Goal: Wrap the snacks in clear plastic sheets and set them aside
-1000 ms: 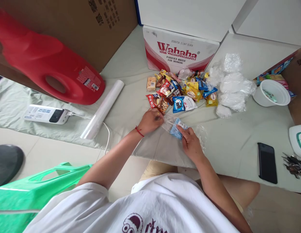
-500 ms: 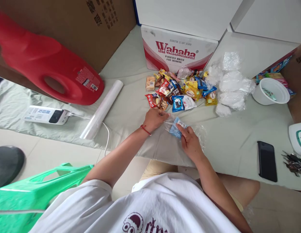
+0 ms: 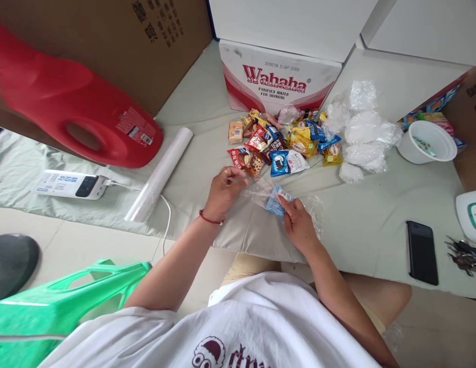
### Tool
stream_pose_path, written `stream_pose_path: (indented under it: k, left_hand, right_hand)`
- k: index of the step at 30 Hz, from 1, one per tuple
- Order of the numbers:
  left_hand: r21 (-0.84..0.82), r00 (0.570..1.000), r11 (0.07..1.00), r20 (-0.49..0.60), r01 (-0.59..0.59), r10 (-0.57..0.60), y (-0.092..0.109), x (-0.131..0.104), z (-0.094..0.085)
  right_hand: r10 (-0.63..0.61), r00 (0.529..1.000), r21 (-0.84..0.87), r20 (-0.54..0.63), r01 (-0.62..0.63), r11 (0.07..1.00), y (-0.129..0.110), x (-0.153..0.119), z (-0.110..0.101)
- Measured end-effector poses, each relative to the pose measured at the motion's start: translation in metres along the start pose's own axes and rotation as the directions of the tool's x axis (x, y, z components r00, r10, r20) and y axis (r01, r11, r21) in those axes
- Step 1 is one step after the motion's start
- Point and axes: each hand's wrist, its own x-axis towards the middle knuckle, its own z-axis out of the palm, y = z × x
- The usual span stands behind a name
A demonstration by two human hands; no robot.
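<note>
My right hand (image 3: 300, 225) grips a small light-blue snack packet (image 3: 275, 204) near the table's front edge, its fingertips over the packet's right part. Clear plastic film (image 3: 261, 189) spreads out from the packet on its left side, with more crumpled film (image 3: 316, 212) to the right of the hand. My left hand (image 3: 222, 193), with a red cord on the wrist, is closed in a pinch at the left end of the film. A heap of wrapped snacks (image 3: 278, 140) lies just beyond both hands.
A roll of clear film (image 3: 161, 174) and a white power bank (image 3: 72, 184) lie left, by a large red jug (image 3: 84, 107). Clear-wrapped bundles (image 3: 364, 133), a white tub (image 3: 427, 143), a black phone (image 3: 422, 253) and keys (image 3: 466, 255) are right. A Wahaha carton (image 3: 278, 76) stands behind.
My left hand has moved left, away from the blue packet, and the film between them is drawn out longer. My right hand stays on the packet.
</note>
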Motion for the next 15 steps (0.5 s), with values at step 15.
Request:
stream_pose_path:
  k: [15]
  left_hand:
    - [0.513,0.999,0.858,0.046,-0.006,-0.020,-0.019,0.007,0.025]
  right_hand:
    - [0.008,0.985,-0.375,0.170,0.057,0.925,-0.011,0.002,-0.009]
